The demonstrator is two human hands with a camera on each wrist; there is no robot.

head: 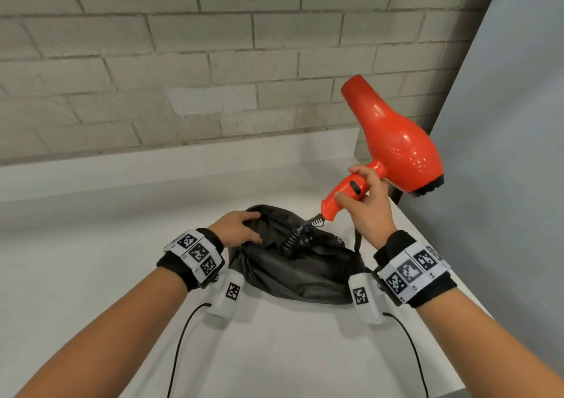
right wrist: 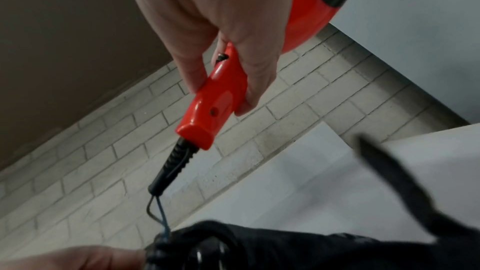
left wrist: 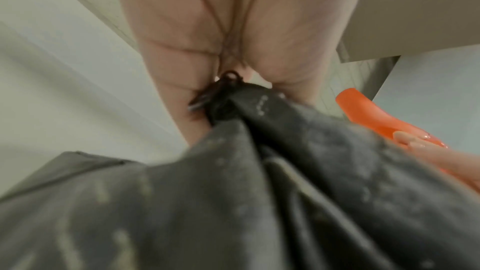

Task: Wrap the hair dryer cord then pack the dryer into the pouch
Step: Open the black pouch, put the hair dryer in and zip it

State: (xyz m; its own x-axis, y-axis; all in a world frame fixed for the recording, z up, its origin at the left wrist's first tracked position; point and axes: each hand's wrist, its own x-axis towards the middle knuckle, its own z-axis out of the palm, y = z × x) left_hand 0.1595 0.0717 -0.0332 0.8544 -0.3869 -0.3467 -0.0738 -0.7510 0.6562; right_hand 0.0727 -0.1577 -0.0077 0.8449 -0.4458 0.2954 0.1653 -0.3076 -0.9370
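Note:
A red hair dryer point(head: 393, 141) is held up in the air, nozzle pointing up-left, by my right hand point(head: 363, 199), which grips its handle point(right wrist: 215, 98). From the handle's end a black strain relief point(right wrist: 174, 159) leads down to the coiled black cord point(head: 294, 240), which lies bundled in the mouth of the black pouch point(head: 293, 272). The pouch lies on the white counter point(head: 91, 245). My left hand point(head: 238, 229) pinches the pouch's rim point(left wrist: 233, 102) at its left side, holding the mouth open. In the left wrist view the red dryer point(left wrist: 376, 118) shows at the right.
A grey brick wall point(head: 183, 77) runs behind the counter. A pale panel point(head: 503, 122) stands at the right, close to the dryer's body. A black pouch strap point(right wrist: 389, 182) trails to the right. The counter's right edge point(head: 457, 300) is near my right wrist.

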